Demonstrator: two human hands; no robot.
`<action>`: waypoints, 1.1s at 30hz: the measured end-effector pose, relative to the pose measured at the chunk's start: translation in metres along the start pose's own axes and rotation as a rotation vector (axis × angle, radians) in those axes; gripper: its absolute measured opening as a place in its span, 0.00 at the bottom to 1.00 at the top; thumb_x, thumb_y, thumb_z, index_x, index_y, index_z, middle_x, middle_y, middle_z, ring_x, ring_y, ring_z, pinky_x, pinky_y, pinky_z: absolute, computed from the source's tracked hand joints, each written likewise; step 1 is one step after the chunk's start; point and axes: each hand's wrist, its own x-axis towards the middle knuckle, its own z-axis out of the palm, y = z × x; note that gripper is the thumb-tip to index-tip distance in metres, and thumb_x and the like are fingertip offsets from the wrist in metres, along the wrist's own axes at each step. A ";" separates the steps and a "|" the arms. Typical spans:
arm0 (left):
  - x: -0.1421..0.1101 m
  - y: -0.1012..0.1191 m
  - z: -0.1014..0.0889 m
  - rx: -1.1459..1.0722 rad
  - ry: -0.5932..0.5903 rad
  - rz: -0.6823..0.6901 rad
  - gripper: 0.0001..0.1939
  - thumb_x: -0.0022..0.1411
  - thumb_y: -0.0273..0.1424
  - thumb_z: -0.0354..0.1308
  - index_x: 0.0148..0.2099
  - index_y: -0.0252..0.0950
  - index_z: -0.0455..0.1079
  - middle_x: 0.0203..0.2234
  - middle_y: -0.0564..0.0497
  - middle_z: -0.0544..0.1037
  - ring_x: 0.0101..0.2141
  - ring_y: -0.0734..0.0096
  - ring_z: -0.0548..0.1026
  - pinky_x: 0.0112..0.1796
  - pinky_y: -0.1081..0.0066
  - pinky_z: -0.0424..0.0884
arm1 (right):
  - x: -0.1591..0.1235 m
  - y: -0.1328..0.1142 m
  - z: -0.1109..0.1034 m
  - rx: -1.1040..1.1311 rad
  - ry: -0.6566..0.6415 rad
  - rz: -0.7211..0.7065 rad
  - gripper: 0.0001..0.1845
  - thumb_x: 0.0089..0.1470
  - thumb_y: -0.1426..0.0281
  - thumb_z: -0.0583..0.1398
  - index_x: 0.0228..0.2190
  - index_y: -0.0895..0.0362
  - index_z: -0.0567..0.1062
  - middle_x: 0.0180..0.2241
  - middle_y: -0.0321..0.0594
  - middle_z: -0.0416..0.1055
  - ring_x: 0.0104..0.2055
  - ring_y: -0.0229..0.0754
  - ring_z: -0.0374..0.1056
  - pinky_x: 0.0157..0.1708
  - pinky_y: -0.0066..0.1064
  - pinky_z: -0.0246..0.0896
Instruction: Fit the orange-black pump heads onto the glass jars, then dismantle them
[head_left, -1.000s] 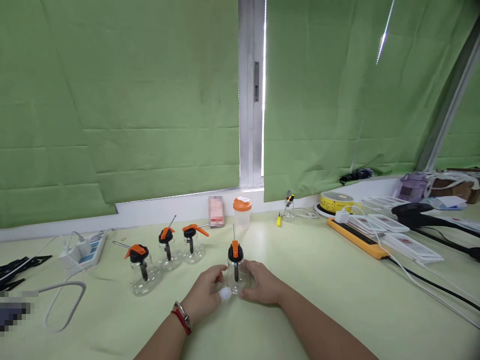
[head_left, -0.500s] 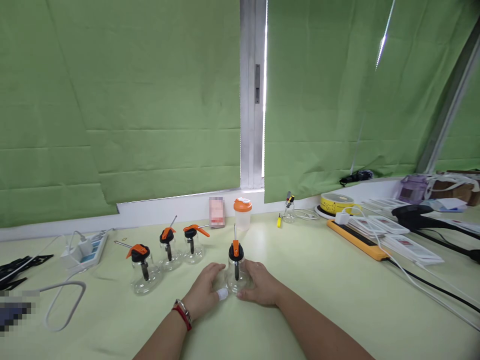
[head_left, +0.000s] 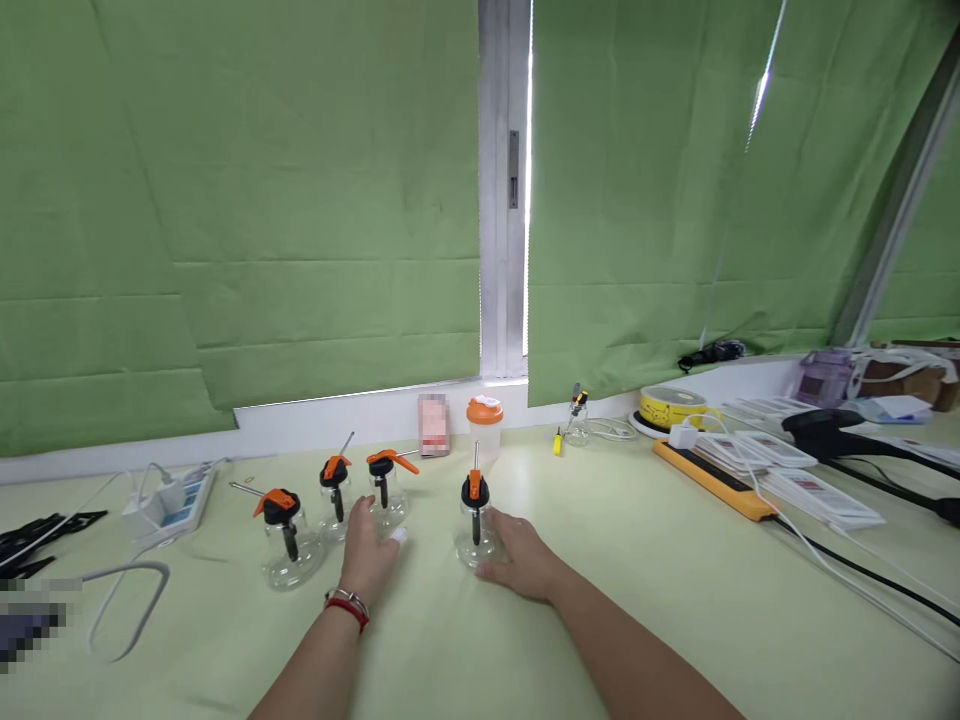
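Several small clear glass bottles with black-and-orange pump tops stand on the pale green table [head_left: 600,620]. My right hand [head_left: 521,560] rests against the right side of the nearest bottle [head_left: 475,525], fingers curled round its base. My left hand [head_left: 367,550], a red bracelet at its wrist and a white wrap on one fingertip, reaches with fingers apart toward the bottle with a sideways orange lever [head_left: 385,490]. It holds nothing. Two more bottles [head_left: 334,498] [head_left: 283,535] stand to the left.
A white power strip [head_left: 169,497] and grey cable lie at the left. A pink card [head_left: 433,424] and an orange-lidded jar [head_left: 484,425] stand by the sill. At the right are an orange power strip [head_left: 712,476], cables, stacked packets and a yellow tape roll [head_left: 671,405]. Green blinds hang behind.
My left hand has let go of the nearest bottle and moved left and forward toward the bottle with the sideways lever. The nearest bottle has shifted slightly away; my right hand stays on it.
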 end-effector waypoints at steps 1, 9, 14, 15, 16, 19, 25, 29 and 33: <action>0.000 0.000 0.000 -0.018 -0.014 -0.024 0.37 0.48 0.30 0.59 0.59 0.30 0.52 0.59 0.35 0.56 0.60 0.50 0.55 0.58 0.59 0.52 | 0.003 0.004 0.001 -0.006 0.011 -0.010 0.41 0.43 0.54 0.62 0.57 0.52 0.58 0.57 0.44 0.60 0.59 0.53 0.53 0.54 0.39 0.47; 0.006 -0.001 0.003 -0.048 -0.028 -0.091 0.38 0.46 0.29 0.61 0.59 0.31 0.53 0.59 0.35 0.58 0.58 0.50 0.57 0.55 0.60 0.56 | 0.022 0.023 0.003 -0.052 0.103 0.005 0.45 0.46 0.54 0.61 0.60 0.58 0.53 0.58 0.47 0.60 0.60 0.51 0.53 0.58 0.38 0.41; 0.005 -0.004 0.006 -0.068 -0.054 -0.093 0.32 0.46 0.33 0.59 0.55 0.32 0.58 0.52 0.37 0.66 0.47 0.52 0.69 0.45 0.60 0.66 | 0.022 0.021 0.003 -0.067 0.171 0.014 0.44 0.43 0.53 0.62 0.58 0.59 0.57 0.54 0.49 0.63 0.56 0.51 0.57 0.54 0.37 0.46; 0.003 -0.002 0.007 -0.073 -0.060 -0.085 0.31 0.47 0.34 0.59 0.53 0.32 0.59 0.50 0.38 0.68 0.45 0.53 0.70 0.44 0.60 0.67 | 0.021 0.020 0.004 -0.075 0.189 0.025 0.44 0.42 0.52 0.62 0.57 0.59 0.58 0.54 0.49 0.63 0.56 0.52 0.58 0.53 0.37 0.48; 0.000 0.001 0.008 -0.083 -0.075 -0.072 0.29 0.47 0.35 0.59 0.52 0.33 0.60 0.48 0.40 0.69 0.44 0.53 0.71 0.43 0.60 0.67 | 0.021 0.019 0.005 -0.084 0.207 0.041 0.44 0.41 0.52 0.63 0.56 0.59 0.59 0.54 0.50 0.63 0.55 0.53 0.58 0.52 0.37 0.49; -0.013 0.017 0.011 -0.171 -0.196 0.026 0.29 0.49 0.38 0.59 0.53 0.33 0.59 0.46 0.40 0.70 0.45 0.55 0.70 0.45 0.60 0.66 | 0.017 0.011 0.009 -0.101 0.259 0.103 0.43 0.36 0.51 0.65 0.51 0.59 0.63 0.50 0.51 0.66 0.53 0.55 0.60 0.47 0.37 0.53; -0.044 0.057 0.015 -0.393 -0.442 0.203 0.41 0.51 0.37 0.62 0.63 0.37 0.47 0.56 0.39 0.62 0.57 0.55 0.61 0.54 0.59 0.58 | -0.001 -0.017 0.029 -0.121 0.196 0.006 0.36 0.32 0.51 0.67 0.40 0.57 0.67 0.37 0.46 0.71 0.38 0.51 0.67 0.33 0.33 0.55; -0.042 0.062 0.004 -0.443 -0.362 0.169 0.33 0.53 0.36 0.60 0.59 0.38 0.54 0.49 0.42 0.70 0.50 0.56 0.68 0.49 0.61 0.63 | -0.007 -0.023 0.032 0.074 -0.016 -0.205 0.28 0.41 0.53 0.64 0.42 0.53 0.69 0.40 0.43 0.71 0.42 0.49 0.66 0.37 0.33 0.56; -0.035 0.064 -0.011 -0.492 -0.384 0.004 0.29 0.53 0.39 0.59 0.55 0.37 0.58 0.34 0.49 0.74 0.34 0.63 0.73 0.34 0.68 0.68 | 0.001 -0.012 0.021 0.512 0.035 -0.078 0.22 0.54 0.51 0.53 0.35 0.56 0.72 0.36 0.42 0.72 0.38 0.44 0.67 0.36 0.33 0.58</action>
